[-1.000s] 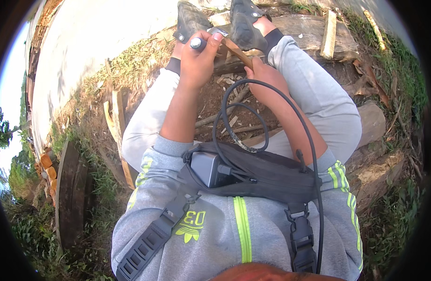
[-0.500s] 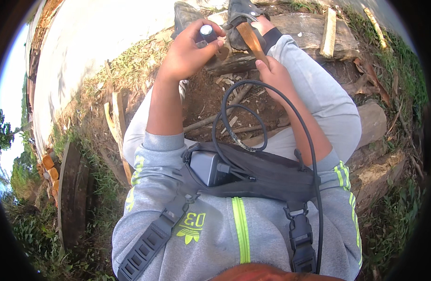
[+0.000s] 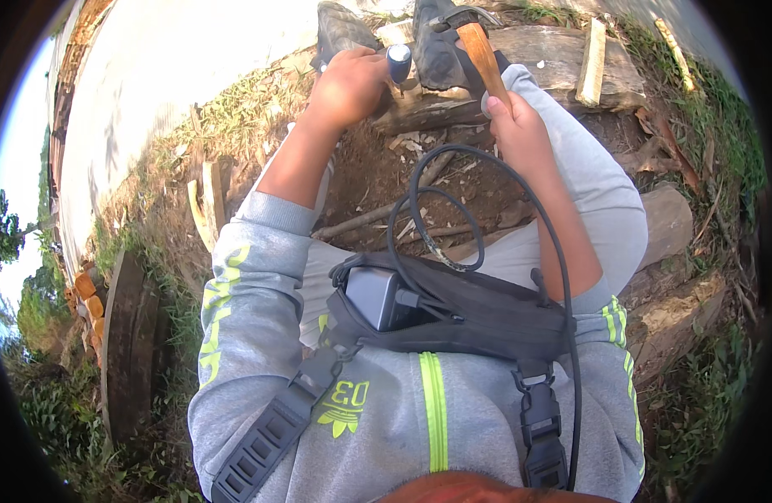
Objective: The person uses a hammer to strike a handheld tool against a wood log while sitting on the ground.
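My left hand (image 3: 350,86) is closed on a chisel (image 3: 397,64) with a dark blue handle and a pale, round butt end. That end faces up toward me, and the blade is hidden. In my right hand (image 3: 520,134) is a hammer (image 3: 484,60), gripped low on its wooden handle. Its dark, curved metal head (image 3: 465,17) points away from me, higher than the log and apart from the chisel. Just beyond the hands are my dark boots (image 3: 440,50), by a weathered log (image 3: 532,63).
A black cable (image 3: 486,155) loops from the waist bag (image 3: 486,302) on my lap between my forearms. Split wood sticks (image 3: 592,63) lie on the log and at left (image 3: 211,197). Chips and a branch (image 3: 361,220) lie on the soil.
My left hand has turned and closed more around the chisel, which has shifted slightly right. The hammer has moved right and tilted more upright, with my right hand moving the same way.
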Available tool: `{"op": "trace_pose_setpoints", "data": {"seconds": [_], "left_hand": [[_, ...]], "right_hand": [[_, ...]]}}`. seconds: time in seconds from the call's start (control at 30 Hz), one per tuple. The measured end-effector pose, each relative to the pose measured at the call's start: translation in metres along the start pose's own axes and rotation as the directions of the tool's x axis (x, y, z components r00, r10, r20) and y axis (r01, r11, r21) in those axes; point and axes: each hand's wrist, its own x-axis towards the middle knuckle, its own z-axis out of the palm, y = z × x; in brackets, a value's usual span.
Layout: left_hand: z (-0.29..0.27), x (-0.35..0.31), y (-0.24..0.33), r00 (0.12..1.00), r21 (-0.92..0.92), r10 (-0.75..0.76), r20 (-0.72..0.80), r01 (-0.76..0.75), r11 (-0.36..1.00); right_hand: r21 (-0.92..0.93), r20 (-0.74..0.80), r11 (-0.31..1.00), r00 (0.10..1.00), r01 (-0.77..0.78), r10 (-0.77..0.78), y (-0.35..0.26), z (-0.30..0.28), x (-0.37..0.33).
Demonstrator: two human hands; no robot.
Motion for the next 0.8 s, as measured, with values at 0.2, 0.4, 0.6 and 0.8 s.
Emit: {"op": "trace_pose_setpoints", "data": {"seconds": [0.2,0.4,0.6,0.8], "left_hand": [[0.010,-0.009,-0.007,0.919,0.174,0.178,-0.351,-0.123,0.977],[-0.008,-0.016,0.005,0.958,0.022,0.078,-0.275,-0.075,0.997],[0.017,-0.021,-0.001,0.887,0.032,0.108,-0.450,-0.105,0.994],[0.035,-0.022,-0.015,0.848,-0.083,0.117,-0.517,-0.185,0.979]], "right_hand": [[0.083,-0.005,0.995,0.998,-0.057,0.058,-0.016,-0.004,-0.003],[0.031,-0.012,0.999,1.000,0.010,-0.009,-0.038,-0.030,-0.027],[0.012,-0.047,1.000,0.999,-0.023,0.023,-0.084,-0.060,-0.071],[0.061,-0.279,0.923,0.895,0.379,-0.349,-0.142,-0.077,-0.099]]}}
